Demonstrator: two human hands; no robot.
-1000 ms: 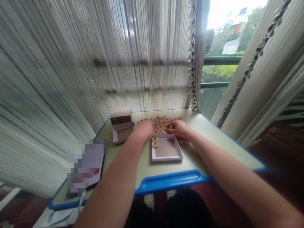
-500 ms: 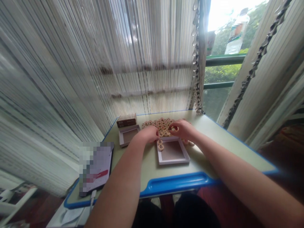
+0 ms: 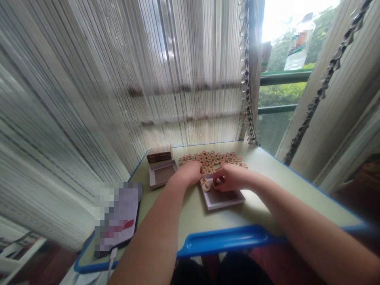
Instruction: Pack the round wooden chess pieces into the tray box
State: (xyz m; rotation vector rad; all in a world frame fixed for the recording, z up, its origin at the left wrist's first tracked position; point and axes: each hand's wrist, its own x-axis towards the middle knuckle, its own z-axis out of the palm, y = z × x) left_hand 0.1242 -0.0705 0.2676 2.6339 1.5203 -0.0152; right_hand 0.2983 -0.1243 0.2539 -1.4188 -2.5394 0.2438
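Several round wooden Chinese chess pieces (image 3: 212, 158), marked with characters, lie in a spread at the back of the table. In front of them is a shallow white box (image 3: 225, 205) with a brown floor. Two pieces (image 3: 206, 187) rest inside along its left wall. My left hand (image 3: 192, 172) is closed at the box's back left corner, its fingertips partly hidden. Over the box, my right hand (image 3: 228, 177) pinches one wooden piece (image 3: 215, 185), mostly covered by the fingers, just right of those two.
A second shallow white box (image 3: 152, 178) stands to the left, with a brown carton (image 3: 159, 154) behind it. At the left edge a tablet (image 3: 121, 221) is plugged into a white cable (image 3: 112, 259). A blue trough (image 3: 228, 237) lines the table's front edge.
My right hand has come from the spread of pieces toward me, over the box, with a piece in its fingers. The box and my left hand have shifted slightly right.
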